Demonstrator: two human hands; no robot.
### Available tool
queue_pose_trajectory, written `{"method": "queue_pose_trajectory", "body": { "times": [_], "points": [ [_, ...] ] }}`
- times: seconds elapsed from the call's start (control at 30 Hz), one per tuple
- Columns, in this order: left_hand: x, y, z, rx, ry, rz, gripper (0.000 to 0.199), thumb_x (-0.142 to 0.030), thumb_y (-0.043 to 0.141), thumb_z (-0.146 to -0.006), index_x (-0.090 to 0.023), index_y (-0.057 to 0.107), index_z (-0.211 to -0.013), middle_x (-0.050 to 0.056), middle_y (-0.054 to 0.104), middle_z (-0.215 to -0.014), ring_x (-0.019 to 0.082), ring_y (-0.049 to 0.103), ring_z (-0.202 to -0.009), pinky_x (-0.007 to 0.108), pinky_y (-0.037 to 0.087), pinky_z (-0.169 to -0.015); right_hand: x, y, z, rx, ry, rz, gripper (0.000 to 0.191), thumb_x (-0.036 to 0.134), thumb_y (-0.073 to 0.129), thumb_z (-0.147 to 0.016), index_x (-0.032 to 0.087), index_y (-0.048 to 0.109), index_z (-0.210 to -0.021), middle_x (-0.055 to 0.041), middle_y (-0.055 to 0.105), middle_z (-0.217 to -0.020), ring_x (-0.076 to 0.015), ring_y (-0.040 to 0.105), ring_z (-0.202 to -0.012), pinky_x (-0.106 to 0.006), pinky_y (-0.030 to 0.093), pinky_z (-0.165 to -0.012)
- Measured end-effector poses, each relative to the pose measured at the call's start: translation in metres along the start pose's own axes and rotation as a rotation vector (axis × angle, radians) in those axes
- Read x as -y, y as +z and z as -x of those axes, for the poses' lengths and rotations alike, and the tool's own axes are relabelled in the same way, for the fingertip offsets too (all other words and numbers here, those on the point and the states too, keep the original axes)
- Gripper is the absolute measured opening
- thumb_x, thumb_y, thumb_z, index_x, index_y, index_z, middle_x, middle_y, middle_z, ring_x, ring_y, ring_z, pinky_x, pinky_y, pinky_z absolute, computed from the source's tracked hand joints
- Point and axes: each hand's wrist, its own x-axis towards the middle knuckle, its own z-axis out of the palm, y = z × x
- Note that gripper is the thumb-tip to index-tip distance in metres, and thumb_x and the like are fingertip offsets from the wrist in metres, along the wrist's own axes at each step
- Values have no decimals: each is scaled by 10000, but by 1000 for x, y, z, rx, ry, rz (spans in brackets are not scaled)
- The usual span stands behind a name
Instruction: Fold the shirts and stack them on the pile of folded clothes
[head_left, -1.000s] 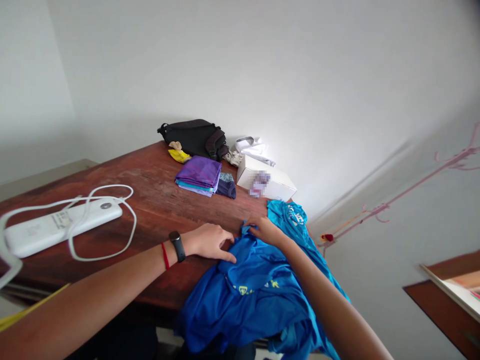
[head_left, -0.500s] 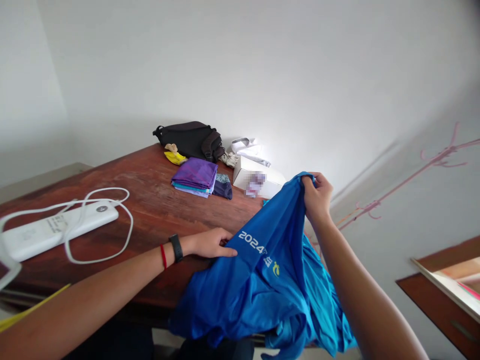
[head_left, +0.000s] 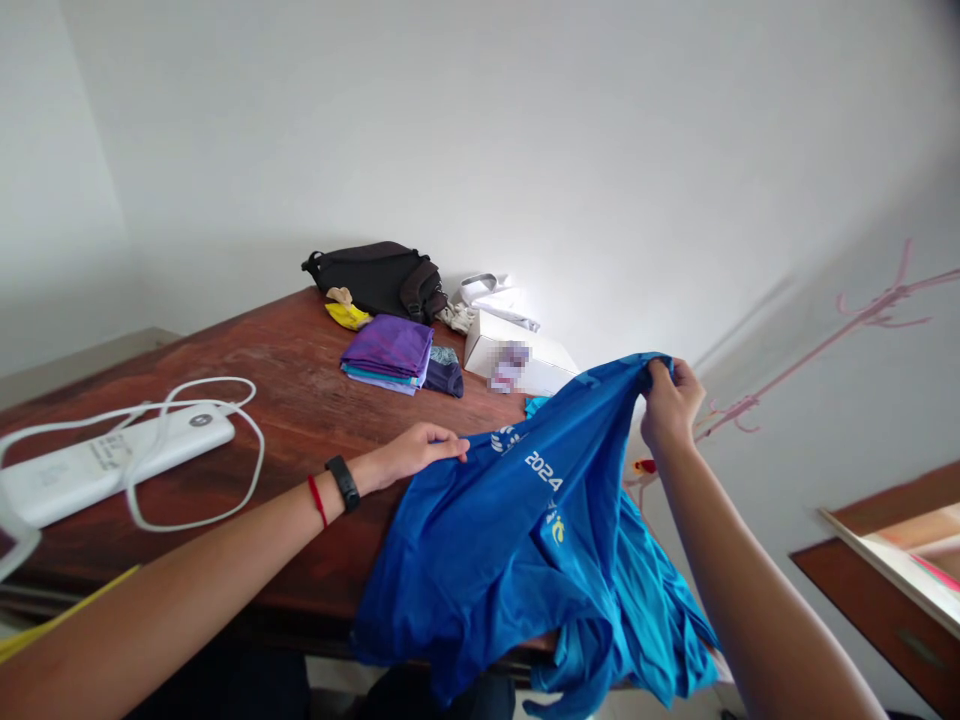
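Observation:
A blue garment (head_left: 480, 540) with white "2024" lettering is stretched between my hands over the table's front edge. My left hand (head_left: 420, 452), with a black band at the wrist, pinches its upper left edge. At the right, my right hand (head_left: 673, 400) is closed on a raised corner of the same cloth. Lighter turquoise cloth (head_left: 656, 600) lies under and to the right of the blue garment, partly hanging over the edge.
The brown table (head_left: 300, 430) holds a white power strip (head_left: 112, 460) with a looped cable, folded purple cloth (head_left: 386, 345), dark socks (head_left: 444, 372), a black bag (head_left: 375, 280) and a white box (head_left: 547, 365). A pink rack (head_left: 810, 360) stands right.
My right hand has moved right with its corner of the garment. My left hand has moved up and slightly left along the cloth, and the fabric is spread wider, showing more white print.

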Motion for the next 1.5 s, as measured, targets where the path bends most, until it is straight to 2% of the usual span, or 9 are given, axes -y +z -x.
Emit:
{"method": "queue_pose_trajectory", "body": {
  "times": [0.17,0.37,0.5,0.6,0.7,0.87,1.03,1.3,1.5],
  "points": [
    [-7,-25,-5,-337,95,-93,314,-402,789,-749,-183,694,-953,40,706,-1000,225,631,-969,333,466,-890,-27,-27,5,1,114,-84,233,378,747,-705,176,682,-799,35,605,-662,-130,569,-618,-280,518,-632],
    [-13,-28,-1,-342,55,-48,317,-390,771,-749,-173,689,-966,41,700,-985,231,632,-943,335,480,-847,-48,-38,31,377,118,368,413,479,746,-711,160,741,-973,-114,742,-987,-260,696,-887,-400,549,-777],
    [-12,-17,-1,-323,79,-69,284,-384,785,-764,-178,711,-945,54,715,-1001,253,632,-1013,378,459,-958,-4,-11,83,579,118,325,374,553,666,-832,187,713,-890,-86,734,-862,-262,699,-847,-401,553,-783],
    [-13,-9,2,-227,145,31,314,-398,804,-783,-183,730,-999,81,720,-1113,278,615,-1139,388,427,-1035,43,18,132,950,307,85,390,592,649,-878,203,669,-857,-29,692,-730,-216,696,-690,-347,562,-655],
    [-16,-1,7,-57,87,297,460,-495,662,-916,-256,657,-1309,103,601,-1428,266,654,-1080,390,491,-925,73,45,169,1143,557,-88,441,642,667,-859,203,642,-893,-43,725,-888,-227,742,-780,-310,573,-605],
    [-15,5,12,227,9,612,690,-716,416,-963,-541,168,-1583,26,-8,-1739,288,651,-1135,469,482,-925,77,68,184,1103,726,-110,505,689,685,-823,194,603,-878,-39,694,-951,-252,744,-931,-285,593,-607],
    [-16,11,19,337,16,599,733,-803,334,-932,-567,49,-1565,-111,-192,-1706,312,371,-1435,502,303,-1119,72,76,191,1084,611,31,510,674,754,-755,203,588,-860,-20,662,-824,-234,695,-823,-289,585,-525],
    [-21,12,28,464,-47,514,821,-792,396,-925,-471,74,-1609,-46,-66,-1732,333,231,-1521,522,243,-1170,55,78,217,1128,472,172,360,525,706,-849,232,501,-809,23,584,-665,-156,602,-555,-237,483,-417],
    [-25,7,20,223,-14,396,686,-625,521,-972,-353,341,-1575,120,437,-1590,303,610,-1268,445,497,-996,67,73,206,1017,545,79,291,438,631,-841,233,459,-725,20,497,-696,-185,584,-669,-290,550,-477]
  ]
}}
